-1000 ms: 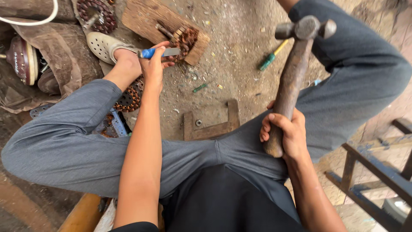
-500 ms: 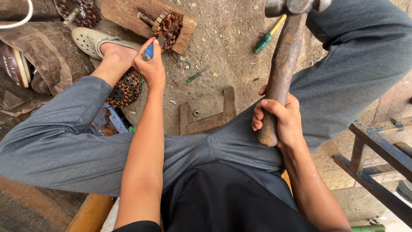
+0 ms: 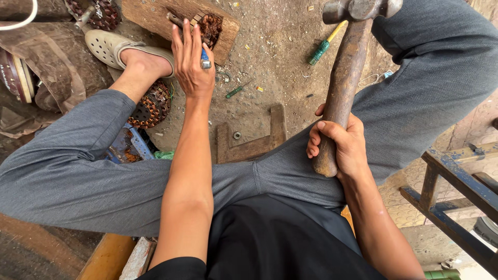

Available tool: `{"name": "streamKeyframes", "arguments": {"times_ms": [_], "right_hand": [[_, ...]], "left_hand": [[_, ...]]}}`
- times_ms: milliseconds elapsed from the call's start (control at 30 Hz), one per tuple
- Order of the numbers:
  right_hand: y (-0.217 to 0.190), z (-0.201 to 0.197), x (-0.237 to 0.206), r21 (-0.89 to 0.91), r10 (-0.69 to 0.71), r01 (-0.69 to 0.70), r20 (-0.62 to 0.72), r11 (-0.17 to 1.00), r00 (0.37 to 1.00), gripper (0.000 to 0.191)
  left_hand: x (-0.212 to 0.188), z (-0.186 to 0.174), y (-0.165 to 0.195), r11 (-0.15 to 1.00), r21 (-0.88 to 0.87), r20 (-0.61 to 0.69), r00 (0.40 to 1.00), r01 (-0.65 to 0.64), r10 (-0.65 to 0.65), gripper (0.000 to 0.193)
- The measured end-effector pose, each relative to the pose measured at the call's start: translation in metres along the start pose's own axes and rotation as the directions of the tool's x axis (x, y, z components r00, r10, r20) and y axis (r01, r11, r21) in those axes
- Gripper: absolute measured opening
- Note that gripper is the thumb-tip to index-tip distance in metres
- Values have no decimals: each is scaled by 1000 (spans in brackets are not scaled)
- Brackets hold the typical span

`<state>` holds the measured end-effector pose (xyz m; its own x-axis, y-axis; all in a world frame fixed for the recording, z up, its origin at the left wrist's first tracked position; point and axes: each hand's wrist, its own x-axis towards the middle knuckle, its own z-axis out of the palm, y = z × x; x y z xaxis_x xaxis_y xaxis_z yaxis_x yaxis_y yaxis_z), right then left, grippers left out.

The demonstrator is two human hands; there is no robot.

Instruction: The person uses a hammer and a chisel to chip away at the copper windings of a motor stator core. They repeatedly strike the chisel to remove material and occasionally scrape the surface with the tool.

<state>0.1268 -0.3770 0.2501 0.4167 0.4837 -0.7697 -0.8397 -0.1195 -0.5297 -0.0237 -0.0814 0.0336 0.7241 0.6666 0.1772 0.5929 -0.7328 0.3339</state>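
Item: your left hand [image 3: 191, 62], fingers wrapped round a blue-handled tool [image 3: 205, 58], its tip set into the coppery wound part [image 3: 207, 25] that sits on the wooden block [image 3: 155, 13] just past your foot in the pale clog [image 3: 111, 46]. Your right hand [image 3: 340, 148], fingers closed tight on the lower end of the hammer [image 3: 347, 67], head raised near the top of frame. Risk 1: head comes down off-line, hits your left knuckles, since they sit right behind the strike point. Risk 2: tool skids off the windings, part hops off the block; nothing visibly clamps it. Risk 3: grip is low on a worn handle, so a glancing blow could twist it toward your leg or bare ankle. Risk 4: chips fly up; dirt floor [image 3: 280, 57] already littered w/ bits. Nearby: green-handled screwdriver [image 3: 322, 47], small green tool [image 3: 234, 92], wooden U-frame [image 3: 251, 142], second wound part [image 3: 149, 106] by your left leg, blue steel frame [image 3: 456, 186] at right. Pkgs/labels/signs: none visible; no label readable on the blue handle.
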Motion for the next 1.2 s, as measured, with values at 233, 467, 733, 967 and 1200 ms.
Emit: {"name": "streamKeyframes", "arguments": {"times_ms": [233, 467, 733, 967, 1200], "right_hand": [[2, 0, 3, -74, -6, 6, 0, 997, 1000, 26], [4, 3, 6, -160, -6, 7, 3, 987, 1000, 26], [-7, 20, 11, -551, 16, 9, 40, 834, 999, 30], [-21, 46, 44, -906, -39, 406, 404, 123, 914, 49], [1, 87, 66, -930, 3, 361, 362, 75, 932, 56]], "left_hand": [[24, 3, -3, 884, -424, -4, 976, 197, -219, 48], [17, 8, -4, 942, -299, 77, 988, 153, -136, 42], [16, 24, 24, 878, -376, -117, 925, 296, -362, 45], [28, 37, 27, 832, -551, -356, 882, 68, -308, 71], [24, 29, 25, 807, -521, -159, 897, 279, -413, 67]]}}
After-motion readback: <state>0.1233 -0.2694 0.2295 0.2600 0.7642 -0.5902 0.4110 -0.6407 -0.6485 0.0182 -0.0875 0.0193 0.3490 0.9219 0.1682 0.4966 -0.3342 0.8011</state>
